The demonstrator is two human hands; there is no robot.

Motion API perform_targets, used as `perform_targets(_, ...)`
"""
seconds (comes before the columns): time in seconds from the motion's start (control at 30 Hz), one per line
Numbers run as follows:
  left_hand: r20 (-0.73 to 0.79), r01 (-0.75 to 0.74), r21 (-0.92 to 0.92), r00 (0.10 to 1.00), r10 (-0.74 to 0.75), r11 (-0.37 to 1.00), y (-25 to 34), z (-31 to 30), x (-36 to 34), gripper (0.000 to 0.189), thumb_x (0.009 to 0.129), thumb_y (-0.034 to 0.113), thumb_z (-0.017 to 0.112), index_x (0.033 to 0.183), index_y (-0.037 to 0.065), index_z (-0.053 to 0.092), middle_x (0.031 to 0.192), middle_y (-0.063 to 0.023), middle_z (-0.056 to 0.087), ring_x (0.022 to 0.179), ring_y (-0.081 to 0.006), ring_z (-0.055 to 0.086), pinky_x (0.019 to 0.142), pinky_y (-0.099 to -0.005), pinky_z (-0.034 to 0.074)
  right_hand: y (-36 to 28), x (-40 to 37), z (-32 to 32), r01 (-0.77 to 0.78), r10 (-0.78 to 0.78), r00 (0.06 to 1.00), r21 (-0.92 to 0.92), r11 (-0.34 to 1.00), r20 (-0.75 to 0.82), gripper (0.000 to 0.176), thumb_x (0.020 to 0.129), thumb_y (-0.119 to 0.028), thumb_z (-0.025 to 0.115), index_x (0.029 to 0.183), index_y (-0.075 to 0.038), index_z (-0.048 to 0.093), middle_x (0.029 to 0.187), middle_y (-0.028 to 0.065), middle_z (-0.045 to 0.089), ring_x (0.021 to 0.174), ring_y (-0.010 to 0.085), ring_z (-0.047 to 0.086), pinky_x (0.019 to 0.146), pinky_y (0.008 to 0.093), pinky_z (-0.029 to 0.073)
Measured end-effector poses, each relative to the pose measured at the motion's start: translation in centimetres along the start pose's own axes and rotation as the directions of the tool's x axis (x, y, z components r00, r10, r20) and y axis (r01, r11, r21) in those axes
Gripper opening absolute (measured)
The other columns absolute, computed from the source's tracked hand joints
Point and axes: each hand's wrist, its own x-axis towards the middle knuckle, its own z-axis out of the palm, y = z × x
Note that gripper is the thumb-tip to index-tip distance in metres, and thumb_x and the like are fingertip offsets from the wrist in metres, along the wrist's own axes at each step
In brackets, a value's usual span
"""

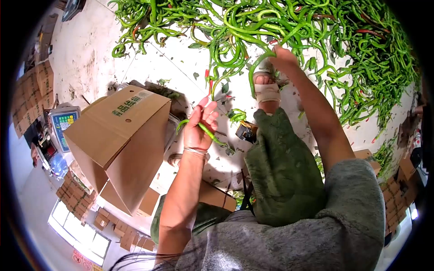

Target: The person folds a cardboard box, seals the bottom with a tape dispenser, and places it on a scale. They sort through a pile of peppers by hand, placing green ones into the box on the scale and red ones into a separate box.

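My left hand [200, 125] is palm up beside the cardboard box, its fingers curled around a green chili pepper [209, 132]. Further forward, my right hand [284, 58] pinches the end of a long curved green pepper [257, 67] above my sandalled foot. In front lies a large pile of green peppers [280, 22] with a few red ones in it. A red pepper [209, 79] lies near the fingertips of my left hand.
An open cardboard box [122, 117] stands at the left, with a digital scale [64, 125] next to it. A small dark object [247, 132] lies by my knee. More peppers [384, 58] spread along the right. Stacked cartons [36, 95] are at the far left.
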Motion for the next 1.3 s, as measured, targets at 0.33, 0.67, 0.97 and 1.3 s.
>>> perform_targets(0.33, 0.253, 0.15, -0.089, 0.96, -0.123, 0.985, -4.2, 5.0, 2.0, 0.066, 0.087, 0.051, 0.046, 0.131, 0.003, 0.037, 0.13, -0.0137, 0.045, 0.119, -0.0266, 0.043, 0.102, -0.0389, 0.032, -8.2, -11.1, -0.6, 0.803, -0.761, 0.564, 0.429, 0.414, -0.322, 0.034, 0.071, -0.028, 0.066, 0.097, -0.008, 0.058, 0.076, 0.0077, 0.056, 0.069, 0.0247, 0.057, 0.06, 0.0349, 0.047)
perform_targets(0.67, 0.289, -0.016, -0.129, 0.956, 0.053, 0.992, -2.3, 0.1, -0.1, 0.032, 0.085, 0.022, 0.054, 0.112, 0.005, 0.052, 0.095, -0.0069, 0.066, 0.115, -0.0253, 0.05, 0.108, -0.0421, 0.022, -5.8, -0.3, 3.8, 0.729, -0.819, 0.574, -0.472, 0.496, 0.025, 0.034, 0.08, -0.017, 0.051, 0.113, -0.011, 0.052, 0.131, 0.0085, 0.043, 0.128, 0.0265, 0.029, 0.106, 0.0468, 0.016)
perform_targets(0.97, 0.191, -0.137, -0.068, 0.97, 0.147, 0.988, -0.7, -0.2, -0.3, 0.024, 0.078, 0.006, 0.061, 0.1, 0.012, 0.054, 0.087, -0.002, 0.061, 0.081, -0.0193, 0.057, 0.096, -0.0392, 0.035, -5.2, 0.7, 2.3, 0.82, -0.83, 0.501, -0.174, 0.546, -0.245, 0.007, 0.076, -0.015, 0.054, 0.083, -0.013, 0.056, 0.106, 0.0063, 0.058, 0.118, 0.0224, 0.045, 0.108, 0.052, 0.01)
perform_targets(1.3, 0.163, -0.07, -0.056, 0.984, 0.078, 0.996, -5.6, 2.0, 2.2, 0.052, 0.079, 0.018, 0.064, 0.127, 0.013, 0.044, 0.132, -0.0044, 0.044, 0.121, -0.022, 0.042, 0.103, -0.0417, 0.029, -10.3, -9.7, -1.5, 0.569, -0.732, 0.651, 0.51, 0.645, 0.2, 0.043, 0.082, -0.022, 0.053, 0.116, 0.0, 0.039, 0.062, 0.0173, 0.056, 0.055, 0.0376, 0.057, 0.05, 0.042, 0.046)
